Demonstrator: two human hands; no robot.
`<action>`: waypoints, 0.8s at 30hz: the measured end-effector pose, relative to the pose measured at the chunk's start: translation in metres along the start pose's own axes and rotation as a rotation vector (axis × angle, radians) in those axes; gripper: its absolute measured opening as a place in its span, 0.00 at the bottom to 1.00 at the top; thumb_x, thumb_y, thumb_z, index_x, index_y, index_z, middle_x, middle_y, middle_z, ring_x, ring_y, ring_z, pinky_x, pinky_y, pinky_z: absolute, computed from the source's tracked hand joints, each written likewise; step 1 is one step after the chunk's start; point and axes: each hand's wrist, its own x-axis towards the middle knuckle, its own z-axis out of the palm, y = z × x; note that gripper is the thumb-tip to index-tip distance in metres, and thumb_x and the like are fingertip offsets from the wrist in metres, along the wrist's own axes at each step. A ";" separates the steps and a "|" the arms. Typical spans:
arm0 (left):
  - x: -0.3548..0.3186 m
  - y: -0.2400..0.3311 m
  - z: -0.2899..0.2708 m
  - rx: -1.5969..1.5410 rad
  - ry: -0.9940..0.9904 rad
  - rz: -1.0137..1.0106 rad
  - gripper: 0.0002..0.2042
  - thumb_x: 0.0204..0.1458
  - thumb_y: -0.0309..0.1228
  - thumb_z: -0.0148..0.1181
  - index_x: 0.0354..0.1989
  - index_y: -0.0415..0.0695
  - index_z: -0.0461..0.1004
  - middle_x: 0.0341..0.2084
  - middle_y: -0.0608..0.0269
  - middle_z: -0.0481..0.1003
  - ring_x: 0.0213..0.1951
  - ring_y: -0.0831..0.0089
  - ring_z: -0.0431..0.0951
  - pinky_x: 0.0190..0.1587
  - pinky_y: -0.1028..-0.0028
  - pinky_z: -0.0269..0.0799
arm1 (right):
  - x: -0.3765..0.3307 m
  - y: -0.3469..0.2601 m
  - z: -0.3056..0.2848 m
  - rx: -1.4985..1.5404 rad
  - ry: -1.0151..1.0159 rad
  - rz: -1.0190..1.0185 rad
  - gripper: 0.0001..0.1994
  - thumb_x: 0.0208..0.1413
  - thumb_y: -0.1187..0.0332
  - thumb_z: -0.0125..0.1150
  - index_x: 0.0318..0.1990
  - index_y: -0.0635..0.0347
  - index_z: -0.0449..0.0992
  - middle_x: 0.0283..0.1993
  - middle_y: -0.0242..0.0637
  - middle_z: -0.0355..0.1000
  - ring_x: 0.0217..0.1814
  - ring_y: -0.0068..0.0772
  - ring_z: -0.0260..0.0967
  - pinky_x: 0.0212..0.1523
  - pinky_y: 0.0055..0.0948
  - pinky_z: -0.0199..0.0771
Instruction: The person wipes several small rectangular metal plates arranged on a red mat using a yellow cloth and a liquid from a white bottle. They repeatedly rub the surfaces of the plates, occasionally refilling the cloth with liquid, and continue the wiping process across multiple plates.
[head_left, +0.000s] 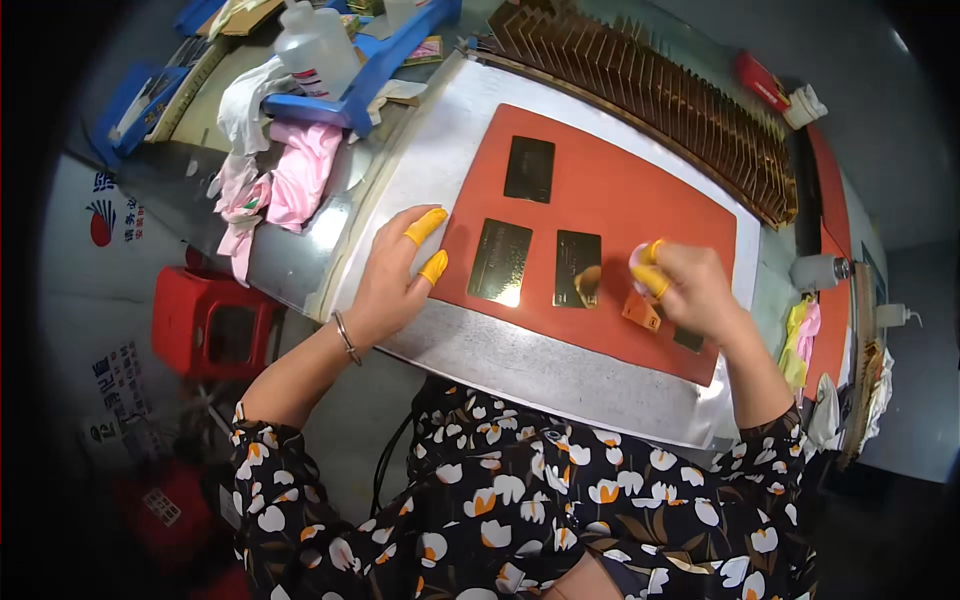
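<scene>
Three dark, shiny metal cards lie apart on an orange-red mat (640, 180): an upper card (529, 168), a lower left card (501, 260) and a middle card (572, 256). My left hand (392, 268) is at the mat's left edge, holding nothing, thumb and forefinger apart in yellow finger cots. My right hand (695, 288), also in yellow finger cots, pinches a small pale wad (636, 257), apparently cloth, mostly hidden by the fingers. Under that hand another card (641, 312) shows partly, orange in its reflection; the hand covers much of it.
Many upright metal plates fill a long rack (650, 95) behind the mat. A blue tray (375, 85) with a clear plastic bottle (315, 55) stands far left, beside pink cloths (303, 170). Another bottle (820, 271) lies at right. A red stool (212, 318) stands lower left.
</scene>
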 end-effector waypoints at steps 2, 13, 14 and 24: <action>0.000 0.001 0.000 0.075 0.002 0.018 0.20 0.51 0.22 0.53 0.54 0.37 0.65 0.54 0.50 0.64 0.56 0.54 0.64 0.59 0.66 0.58 | -0.008 0.015 -0.012 0.035 0.113 0.162 0.05 0.55 0.73 0.55 0.32 0.66 0.72 0.22 0.35 0.69 0.23 0.24 0.67 0.27 0.23 0.68; 0.021 -0.017 0.007 0.104 -0.064 0.001 0.20 0.49 0.20 0.53 0.53 0.37 0.65 0.53 0.49 0.65 0.55 0.52 0.63 0.59 0.64 0.57 | -0.031 0.050 0.025 -0.240 0.128 0.075 0.05 0.49 0.71 0.56 0.33 0.61 0.73 0.26 0.45 0.72 0.26 0.49 0.70 0.27 0.41 0.69; 0.026 -0.017 0.005 0.107 -0.064 0.007 0.21 0.49 0.23 0.55 0.54 0.37 0.65 0.53 0.49 0.64 0.56 0.51 0.63 0.59 0.63 0.57 | -0.032 0.053 0.025 -0.183 0.146 0.101 0.05 0.50 0.71 0.56 0.33 0.61 0.73 0.26 0.45 0.72 0.26 0.49 0.70 0.28 0.41 0.70; 0.144 -0.009 0.024 0.260 -0.397 0.004 0.46 0.28 0.45 0.74 0.57 0.37 0.58 0.55 0.50 0.58 0.58 0.52 0.55 0.61 0.61 0.51 | 0.040 0.049 0.014 0.042 0.083 0.136 0.07 0.52 0.69 0.55 0.32 0.64 0.72 0.27 0.47 0.72 0.29 0.51 0.71 0.30 0.38 0.70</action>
